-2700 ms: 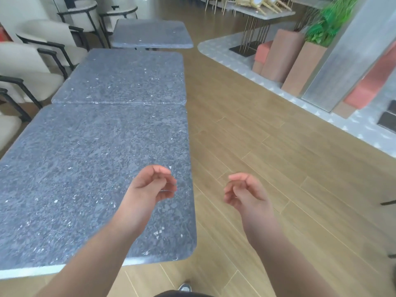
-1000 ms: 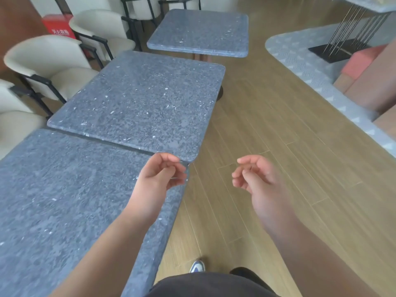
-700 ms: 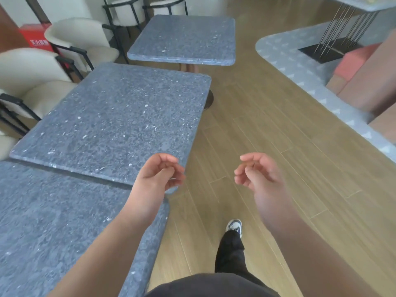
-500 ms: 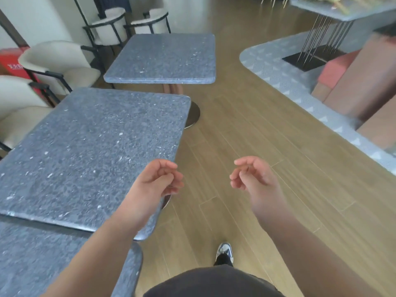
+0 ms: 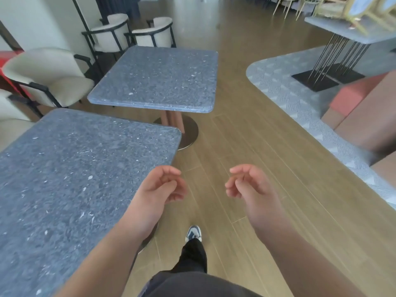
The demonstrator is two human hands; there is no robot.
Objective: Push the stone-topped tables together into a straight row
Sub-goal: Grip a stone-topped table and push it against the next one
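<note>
A grey speckled stone-topped table (image 5: 70, 181) fills the lower left. Beyond it stands a second stone-topped table (image 5: 158, 80) on a round metal pedestal base (image 5: 188, 133), set apart by a gap of floor and shifted to the right of the near one. My left hand (image 5: 160, 189) hovers over the near table's right edge, fingers loosely curled, holding nothing. My right hand (image 5: 248, 187) hangs over the wooden floor, fingers also loosely curled and empty. Neither hand touches a table.
Cream armchairs with black frames (image 5: 49, 82) line the left side, two more (image 5: 132, 35) behind the far table. A raised patterned grey platform (image 5: 300, 99) curves along the right, with another table (image 5: 351, 33) and terracotta blocks (image 5: 364, 116). My shoe (image 5: 194, 232) is on the floor.
I have walked forward along the row: the joined tables have slid back out of view and the separate far table has come closer. My hands stayed raised and empty.
</note>
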